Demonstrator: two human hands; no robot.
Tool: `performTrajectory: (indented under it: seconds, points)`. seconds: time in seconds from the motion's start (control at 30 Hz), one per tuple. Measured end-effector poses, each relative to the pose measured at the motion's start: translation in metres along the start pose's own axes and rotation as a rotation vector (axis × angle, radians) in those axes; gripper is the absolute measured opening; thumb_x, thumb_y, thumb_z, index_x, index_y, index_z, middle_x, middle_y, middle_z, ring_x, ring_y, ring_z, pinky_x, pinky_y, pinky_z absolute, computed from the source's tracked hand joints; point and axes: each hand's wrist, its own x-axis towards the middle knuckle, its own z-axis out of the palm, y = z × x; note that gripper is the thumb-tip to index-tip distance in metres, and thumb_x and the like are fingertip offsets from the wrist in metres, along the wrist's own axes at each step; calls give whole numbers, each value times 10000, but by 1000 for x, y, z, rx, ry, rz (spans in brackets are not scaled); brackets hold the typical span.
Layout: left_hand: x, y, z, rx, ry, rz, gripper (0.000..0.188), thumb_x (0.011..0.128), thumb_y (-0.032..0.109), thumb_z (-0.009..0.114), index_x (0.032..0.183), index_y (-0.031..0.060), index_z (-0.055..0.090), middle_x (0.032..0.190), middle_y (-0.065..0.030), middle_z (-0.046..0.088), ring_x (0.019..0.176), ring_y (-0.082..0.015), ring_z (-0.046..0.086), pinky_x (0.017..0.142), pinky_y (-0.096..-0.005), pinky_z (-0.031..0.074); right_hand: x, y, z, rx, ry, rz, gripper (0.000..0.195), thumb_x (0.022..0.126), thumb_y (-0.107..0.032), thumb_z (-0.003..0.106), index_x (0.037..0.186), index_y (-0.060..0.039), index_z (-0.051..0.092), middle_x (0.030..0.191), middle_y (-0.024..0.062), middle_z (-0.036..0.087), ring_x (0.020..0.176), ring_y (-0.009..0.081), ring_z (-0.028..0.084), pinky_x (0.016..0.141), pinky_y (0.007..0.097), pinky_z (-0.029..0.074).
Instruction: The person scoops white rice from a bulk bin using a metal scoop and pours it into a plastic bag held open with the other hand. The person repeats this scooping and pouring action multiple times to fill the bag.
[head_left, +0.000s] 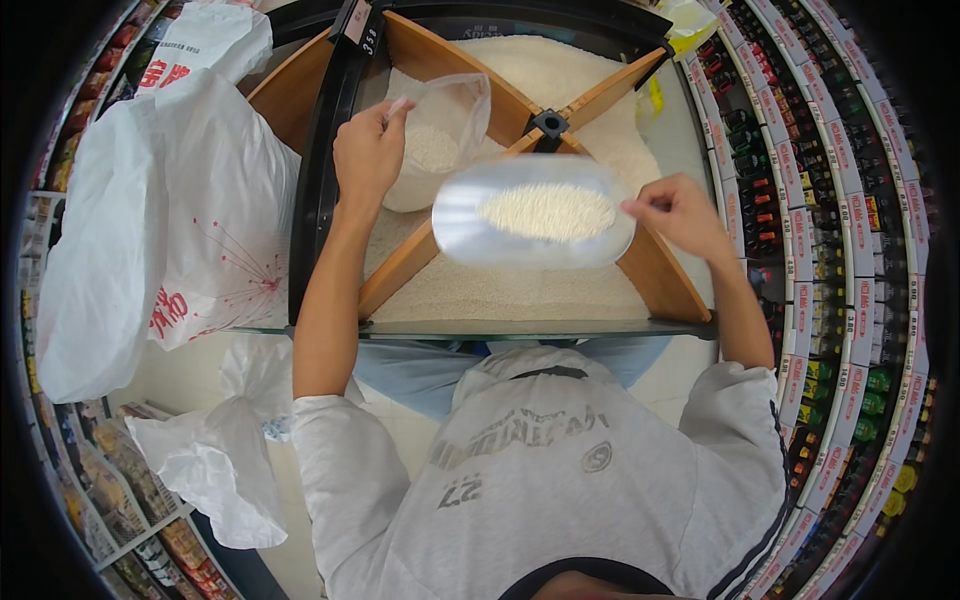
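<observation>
My left hand (373, 150) pinches the rim of a thin clear plastic bag (469, 112) and keeps its mouth open. Some rice (430, 148) lies inside that bag. With its handle gripped in my right hand (679, 214), a metal scoop (459, 225) carries a heap of rice (551, 212). Motion blurs the scoop, whose far end is beside the bag's lower right. Both are above a bin split by crossed wooden dividers (405, 268), with loose rice (510, 292) in its compartments.
White plastic bags (217, 172) crowd the bin's black left edge (311, 225). A glass panel (525, 328) forms the near side. Shelves of bottles (821, 262) rise at right, packaged goods (127, 465) at lower left. A price sign (356, 26) stands on the far left rim.
</observation>
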Motion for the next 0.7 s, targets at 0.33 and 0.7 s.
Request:
performTrajectory:
  seconds: [0.33, 0.7]
  points:
    - [1, -3, -1, 5, 14, 39, 335, 994, 354, 586, 1070, 84, 769, 778, -221, 682, 772, -439, 666, 694, -461, 517, 68, -114, -27, -576, 332, -252, 409, 896, -438, 748, 838, -34, 788, 683, 123, 703, 599, 251, 678, 614, 366, 523]
    - [-1, -7, -3, -11, 14, 6, 338, 990, 363, 601, 1059, 75, 764, 773, -217, 677, 773, -436, 666, 692, -459, 515, 42, -117, -46, -595, 457, -261, 389, 862, -442, 765, 870, -54, 792, 762, 110, 731, 666, 308, 703, 646, 402, 542]
